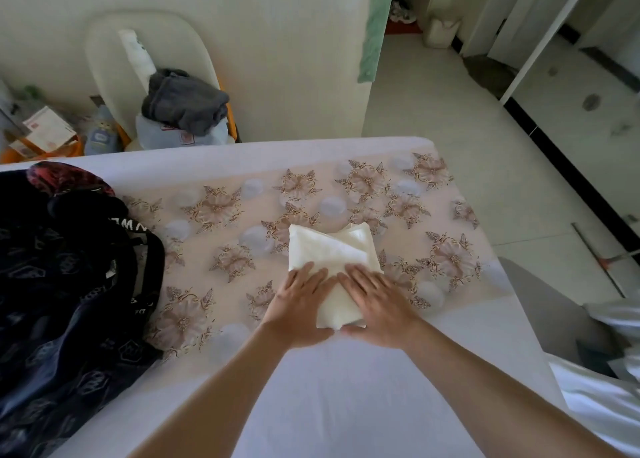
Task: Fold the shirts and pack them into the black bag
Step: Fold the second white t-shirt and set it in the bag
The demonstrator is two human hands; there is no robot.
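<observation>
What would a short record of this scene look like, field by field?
surface: floral cloth
shirt: cream, folded, lying on the cloth
left hand: flat on the shirt's near left side
right hand: flat on its near right side
black bag: left of the shirt, not touching it
packing: shirt not yet in the bag

Work surface: a white sheet (346,388) overlaid with a beige floral-patterned cloth (363,180) bearing brown flower motifs and pale round spots. Behind the far edge stands a white moulded plastic chair (104,49). Its seat carries a crumpled dark grey garment (187,101) lying on a pale blue fabric bundle (156,135). Left of the chair: red-and-white printed paper packets (48,128) and a light blue bottle (100,132) (label illegible). A green towel (375,24) hangs at the wall corner. On the pale tiled floor (450,118), a long-handled tool (602,260) lies at right.
</observation>
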